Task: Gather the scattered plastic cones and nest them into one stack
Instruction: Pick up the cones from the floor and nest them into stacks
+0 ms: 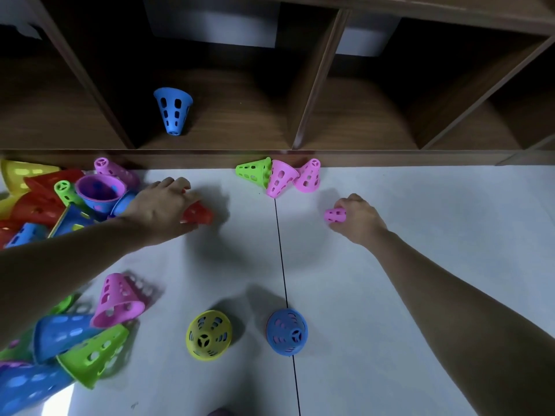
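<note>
While both arms reach out over the pale floor (390,295), the cones lie scattered as follows, from left to right.

Far-left heap: a jumble of yellow, red, green, blue and pink cones against the shelf base; among them a blue cone with a purple one nested inside (100,192), mouth up.

Near-left cluster: a pink cone (118,300) tipped over on top of a blue cone (61,334) and a green cone (93,354), all on their sides; more blue ones run off the bottom-left corner.

Left hand (163,205): stretched forward, palm down, fingers curled round a red cone (199,214) lying on its side on the floor; its wide end pokes out to the right of the hand.

Shelf cone: a blue cone (173,111) stands narrow end down, leaning, in a compartment of the dark wooden shelf unit (315,85).

Yellow-green cone (208,334): upright on the floor, narrow tip up; close to the camera.

Trio at the shelf base: a green cone (253,172) on its side, touching a pink cone (280,178), with a second pink cone (309,177) leaning behind it.

Blue cone (286,331): upright, tip up, sitting on the dark floor seam (280,250).

Right hand (357,219): knuckles up, fingers closed round a small pink cone (335,215); only its narrow end shows to the left of the fist; well apart from the left hand.
</note>
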`<state>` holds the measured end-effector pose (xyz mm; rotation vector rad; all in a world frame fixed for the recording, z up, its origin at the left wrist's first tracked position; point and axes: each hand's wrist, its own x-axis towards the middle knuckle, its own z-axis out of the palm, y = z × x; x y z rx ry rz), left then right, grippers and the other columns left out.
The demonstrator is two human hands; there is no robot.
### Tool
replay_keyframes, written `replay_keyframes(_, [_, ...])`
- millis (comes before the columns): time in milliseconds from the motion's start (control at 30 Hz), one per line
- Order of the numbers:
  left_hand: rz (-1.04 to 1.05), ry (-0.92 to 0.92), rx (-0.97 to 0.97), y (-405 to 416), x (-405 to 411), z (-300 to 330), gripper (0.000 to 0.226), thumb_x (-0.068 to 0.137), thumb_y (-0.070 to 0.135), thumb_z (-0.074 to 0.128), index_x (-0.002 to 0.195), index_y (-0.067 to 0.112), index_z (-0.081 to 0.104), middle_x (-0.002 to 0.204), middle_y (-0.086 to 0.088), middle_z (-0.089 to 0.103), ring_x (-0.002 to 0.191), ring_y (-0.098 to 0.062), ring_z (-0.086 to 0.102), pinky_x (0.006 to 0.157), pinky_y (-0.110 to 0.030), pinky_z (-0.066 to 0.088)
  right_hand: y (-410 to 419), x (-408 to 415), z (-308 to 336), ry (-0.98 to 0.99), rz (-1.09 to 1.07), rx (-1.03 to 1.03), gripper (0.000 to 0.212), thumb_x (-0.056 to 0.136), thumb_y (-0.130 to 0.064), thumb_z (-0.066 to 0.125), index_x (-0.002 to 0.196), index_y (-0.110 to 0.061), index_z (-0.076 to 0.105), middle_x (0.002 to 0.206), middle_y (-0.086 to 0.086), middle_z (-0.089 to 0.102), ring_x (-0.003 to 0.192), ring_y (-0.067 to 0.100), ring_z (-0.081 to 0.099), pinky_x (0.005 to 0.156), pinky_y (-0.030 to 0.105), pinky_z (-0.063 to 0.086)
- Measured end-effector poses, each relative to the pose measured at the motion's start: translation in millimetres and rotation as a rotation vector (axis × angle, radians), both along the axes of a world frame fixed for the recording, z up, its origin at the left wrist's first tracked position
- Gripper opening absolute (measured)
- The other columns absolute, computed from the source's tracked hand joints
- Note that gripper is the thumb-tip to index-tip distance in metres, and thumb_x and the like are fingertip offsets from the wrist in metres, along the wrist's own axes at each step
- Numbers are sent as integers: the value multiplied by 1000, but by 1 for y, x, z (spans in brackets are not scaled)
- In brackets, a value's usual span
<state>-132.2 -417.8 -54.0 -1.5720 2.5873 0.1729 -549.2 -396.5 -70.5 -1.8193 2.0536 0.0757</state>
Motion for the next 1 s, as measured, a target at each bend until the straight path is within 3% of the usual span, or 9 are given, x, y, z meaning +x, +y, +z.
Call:
replay_keyframes(133, [126, 208, 86, 15, -11, 2, 63, 77, 71, 53, 119, 25, 62, 113, -5, 66, 108, -32, 57, 92, -44, 47, 23, 7, -1, -216, -56, -82, 29, 85, -45, 71, 107, -25, 70, 98, -3, 56, 83, 22, 61, 72, 31, 48])
replay_keyframes(267, [281, 401, 308, 42, -16, 14, 66, 69, 81, 49, 108, 29, 60, 93, -1, 68, 88, -26, 61, 83, -42, 50, 57, 25, 8, -534, -224, -41, 18, 89, -48, 66, 98, -32, 66, 84, -2, 70, 66, 17, 67, 67, 36, 58])
replay_keyframes(333, [352, 541, 426, 59, -16, 23, 53, 75, 75, 59, 102, 29, 59, 90, 1, 67, 81, -18, 62, 74, -34, 51, 80, 34, 11, -524, -217, 42, 18, 95, -49, 58, 97, -32, 61, 79, -4, 71, 67, 13, 67, 66, 32, 55])
replay_keyframes(433, [349, 652, 467, 88, -18, 35, 30, 88, 56, 67, 95, 28, 58, 86, 7, 65, 74, -5, 59, 65, -15, 42, 109, 38, 7, -311, -80, 105, 25, 98, -55, 47, 111, -35, 55, 100, -10, 65, 89, 15, 63, 79, 31, 49])
replay_keyframes(533, [334, 723, 457, 115, -19, 46, 20, 90, 40, 70, 88, 24, 59, 78, 8, 62, 68, 0, 54, 62, -8, 40, 119, 38, 8, -375, -127, 96, 31, 94, -52, 57, 119, -35, 55, 112, -7, 56, 96, 15, 61, 78, 26, 46])
replay_keyframes(633, [337, 764, 459, 137, -20, 51, 30, 87, 50, 69, 92, 22, 60, 81, 4, 62, 72, -2, 51, 64, -9, 39, 125, 42, 13, -488, -178, 81, 40, 87, -38, 75, 121, -25, 59, 112, 0, 49, 96, 16, 57, 71, 17, 43])
replay_keyframes(733, [337, 784, 426, 158, -18, 56, 43, 79, 71, 60, 98, 32, 57, 89, 10, 64, 81, -6, 53, 68, -12, 42, 134, 52, 24, -609, -230, -25, 26, 87, -31, 76, 109, -21, 67, 106, 3, 49, 91, 14, 56, 74, 15, 42])
replay_keyframes(833, [285, 846, 418, 178, -16, 60, 41, 77, 71, 58, 104, 40, 55, 97, 20, 65, 88, -5, 61, 68, -13, 46, 148, 66, 45, -748, -230, -102, 13, 90, -30, 73, 101, -26, 68, 103, 1, 55, 91, 6, 57, 80, 9, 42])
replay_keyframes(1000, [183, 844, 436, 199, -15, 55, 48, 78, 67, 65, 114, 36, 56, 105, 15, 67, 99, -8, 65, 79, -23, 55, 183, 94, 77, -888, -84, -141, 17, 88, -22, 76, 102, -26, 66, 103, 1, 58, 89, 10, 60, 77, 17, 48])
